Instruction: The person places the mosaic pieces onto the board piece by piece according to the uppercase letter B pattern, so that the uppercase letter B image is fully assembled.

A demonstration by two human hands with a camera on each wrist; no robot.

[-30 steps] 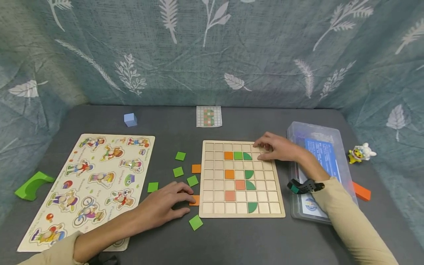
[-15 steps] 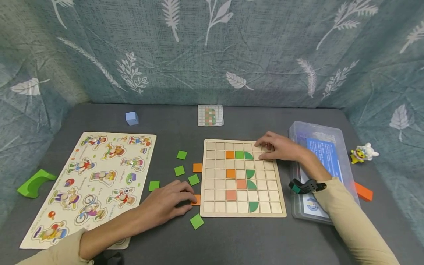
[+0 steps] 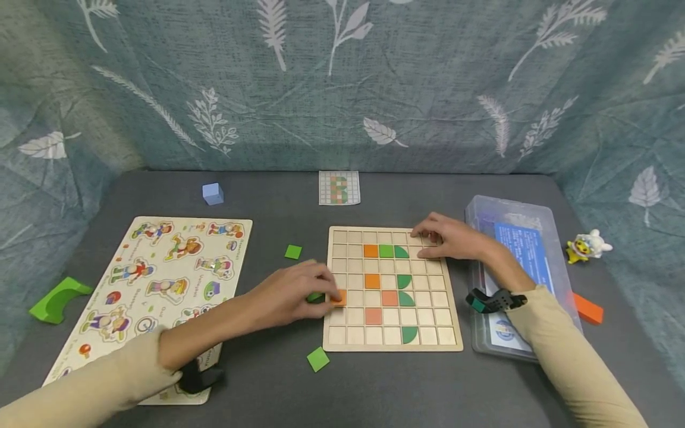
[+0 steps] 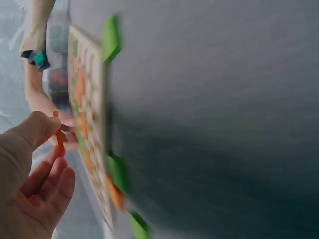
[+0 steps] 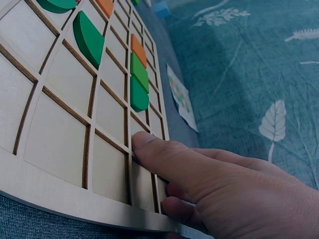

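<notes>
Bringing a square orange tile (image 3: pixel 341 300), pinched in left hand (image 3: pixel 291 294), from desk (image 3: pixel 393 386) to left edge of pale wooden grid board (image 3: pixel 393 348), apparently advancing tile-laying; resting right hand (image 3: pixel 455 239) on its far-right corner.

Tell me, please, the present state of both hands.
Left hand: closed, pinching an orange tile between thumb and fingertip.
Right hand: open, resting at the far right corner of the wooden board.
</notes>
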